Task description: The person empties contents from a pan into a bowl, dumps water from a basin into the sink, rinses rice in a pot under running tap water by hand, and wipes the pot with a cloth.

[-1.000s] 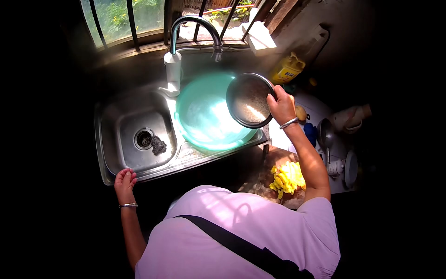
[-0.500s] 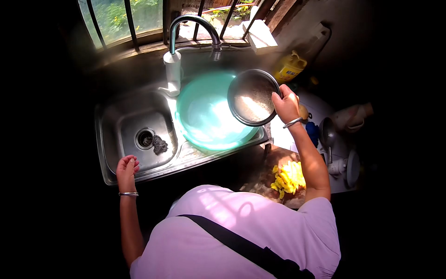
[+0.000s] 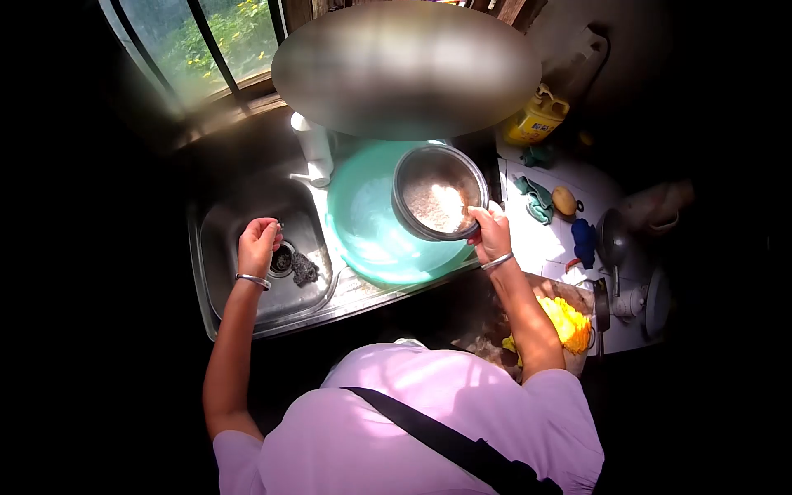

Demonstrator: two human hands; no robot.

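Note:
My right hand (image 3: pixel 492 233) grips the near right rim of a dark round pot (image 3: pixel 407 177), thumb over the edge. Pale grains that look like rice (image 3: pixel 436 205) lie inside it. Beneath the pot is a wide mint-green basin (image 3: pixel 355 194), resting over the right part of the steel sink unit. My left hand (image 3: pixel 259 246) hovers over the sink bowl (image 3: pixel 224 239), its fingers pinched together; whatever they hold, if anything, is hidden. Close by, a dark grey scouring pad (image 3: pixel 305 269) lies beside the drain (image 3: pixel 283 259).
A white faucet base (image 3: pixel 313 153) stands behind the basin, its spout hidden by a blur. To the right are a yellow jug (image 3: pixel 536 120), a green cloth (image 3: pixel 536 200), a ladle (image 3: pixel 612 239) and a yellow heap (image 3: pixel 569 323) on a board.
My left hand has moved up and inward over the sink, near the drain. The pot in my right hand has come slightly nearer to me. The camera view has shifted.

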